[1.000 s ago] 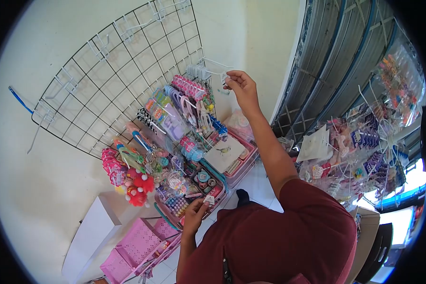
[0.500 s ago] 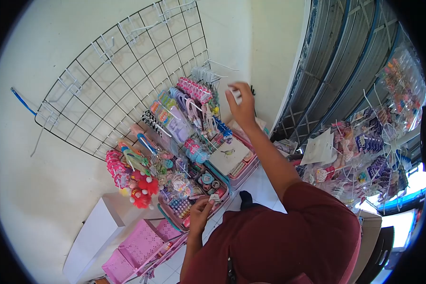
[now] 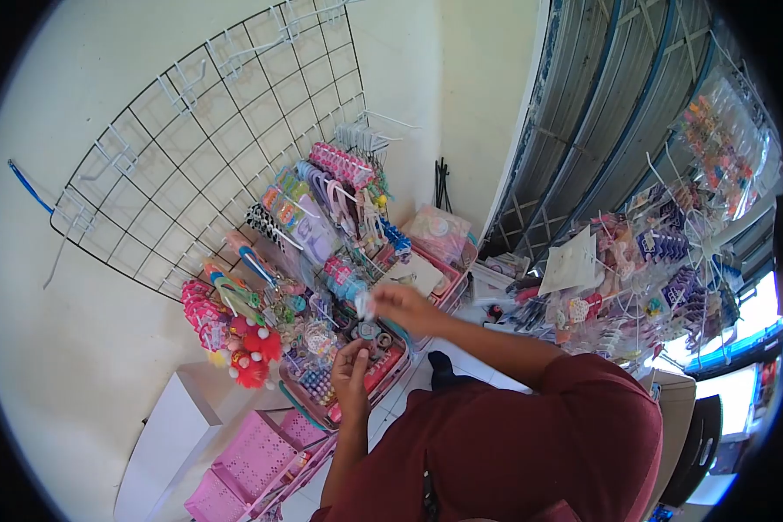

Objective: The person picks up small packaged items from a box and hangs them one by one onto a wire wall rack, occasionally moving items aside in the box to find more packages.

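My right hand (image 3: 404, 310) is closed in a pinch on a small white piece (image 3: 362, 304), blurred by motion, above the basket of hair accessories. My left hand (image 3: 351, 372) is close by, lower and to the left, thumb and fingers pinched together at the basket's near side. Whatever it holds is too small or hidden to name. Under both hands, the pink basket (image 3: 383, 387) with a teal rim contains colourful beads, round dark items and small packets. Just beyond my right hand lies a white card (image 3: 416, 277) on a second pink basket (image 3: 463, 277).
A black wire grid (image 3: 209, 130) with white hooks leans on the wall, its lower hooks full of hair bands (image 3: 344, 165) and red pompom ties (image 3: 250, 348). A pink crate (image 3: 257, 452) stands lower left. More packaged accessories (image 3: 661, 252) hang at right, before a metal shutter (image 3: 592, 122).
My right hand has come down and left from beside the grid to near my left hand, still with the white piece. The small white tag in my left hand no longer shows.
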Tool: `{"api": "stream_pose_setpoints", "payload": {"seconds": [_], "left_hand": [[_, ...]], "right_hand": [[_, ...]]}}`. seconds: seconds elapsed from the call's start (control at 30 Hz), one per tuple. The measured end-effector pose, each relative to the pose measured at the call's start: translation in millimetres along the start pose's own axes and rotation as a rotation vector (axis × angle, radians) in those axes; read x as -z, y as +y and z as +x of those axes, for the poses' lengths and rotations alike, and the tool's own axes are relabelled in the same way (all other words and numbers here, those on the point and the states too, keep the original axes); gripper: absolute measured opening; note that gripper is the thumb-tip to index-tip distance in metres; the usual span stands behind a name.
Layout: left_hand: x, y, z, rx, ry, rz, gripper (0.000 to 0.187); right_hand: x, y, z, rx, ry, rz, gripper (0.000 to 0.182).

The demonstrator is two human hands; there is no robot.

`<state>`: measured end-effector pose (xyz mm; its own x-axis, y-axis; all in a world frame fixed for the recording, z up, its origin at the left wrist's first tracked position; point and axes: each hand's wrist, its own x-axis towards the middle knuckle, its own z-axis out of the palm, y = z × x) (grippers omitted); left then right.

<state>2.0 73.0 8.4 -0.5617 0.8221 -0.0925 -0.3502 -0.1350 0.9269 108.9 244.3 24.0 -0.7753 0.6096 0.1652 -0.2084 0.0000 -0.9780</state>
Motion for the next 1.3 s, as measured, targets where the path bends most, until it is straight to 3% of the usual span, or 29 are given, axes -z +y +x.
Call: {"api": "stream_pose_setpoints", "payload": {"seconds": [0.1,0.23,0.53,0.87,1.07,1.13,1.23,1.3], "left_hand": [[6,-1,-1,0.001,-0.059,0.001,0.016],[16,-11,-7,0.000,-0.066,0.013,0.018],[31,-18,-21,0.029,0.039,0.005,0.020],[32,-14,-21,0.021,0.105,0.011,0.018],[39,-9,-32,-0.010,0.131,0.018,0.016],[44,-13,-38,0.008,0.120,0.027,0.016],[49,-24,-38,0.089,0.016,0.060,0.018],[48,-36,-34,0.226,-0.170,0.193,0.022]], "right_hand": [[39,-75,40,0.085,0.248,-0.002,0.020],[91,-129,87,0.503,0.491,-0.082,0.024],[121,-106,118,0.536,0.586,-0.323,0.024],[121,-83,168,0.587,0.583,-0.326,0.023],[114,-90,153,0.425,0.603,-0.425,0.028],[111,-79,134,0.694,0.787,-0.827,0.033],[95,-55,73,0.658,0.771,-0.899,0.036],[77,-27,11,0.263,0.475,-0.622,0.034]]}}
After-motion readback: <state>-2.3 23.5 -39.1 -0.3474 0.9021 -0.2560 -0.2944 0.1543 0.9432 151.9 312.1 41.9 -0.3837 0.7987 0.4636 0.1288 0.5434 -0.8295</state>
